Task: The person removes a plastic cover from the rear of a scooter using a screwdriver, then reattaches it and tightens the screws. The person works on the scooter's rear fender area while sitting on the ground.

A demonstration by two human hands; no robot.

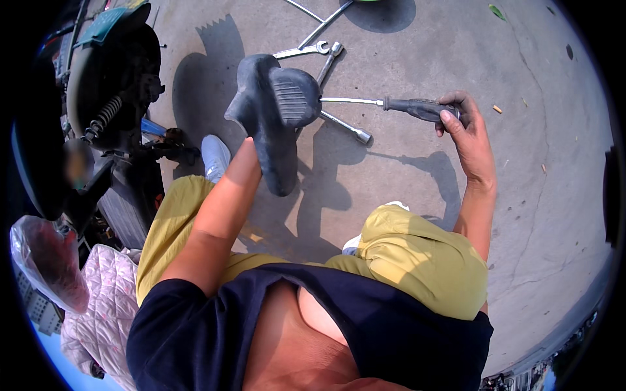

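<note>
At the far left we see a dark scooter wheel assembly with a coil spring point(105, 117), standing apart from our work. Next comes our left forearm point(222, 202), which rises from below and slants up to the right until it meets the dark molded part point(277, 150). Our left hand is hidden behind that part, so we cannot tell how its fingers are set.

The part is in front of us, above the concrete ground point(424, 52), with its long axis running roughly up and down in view and its ribbed lobe point(297, 98) turned to the right. Beyond it on the ground lie an open-ended wrench point(301, 51) and 2 socketed bars point(345, 126), partly covered by the part.

From the lobe's right edge, the screwdriver point(414, 108) runs nearly level to the right, about square to the part's long axis. Its tip meets that edge in view; we cannot tell how deep it sits, if at all.

Our right hand point(466, 130) grips the handle's far end, thumb on the near side, fingers curled over, wrist turned inward above an upright forearm. The part lies straight left of it, along the shaft; the left arm is nearer.
</note>
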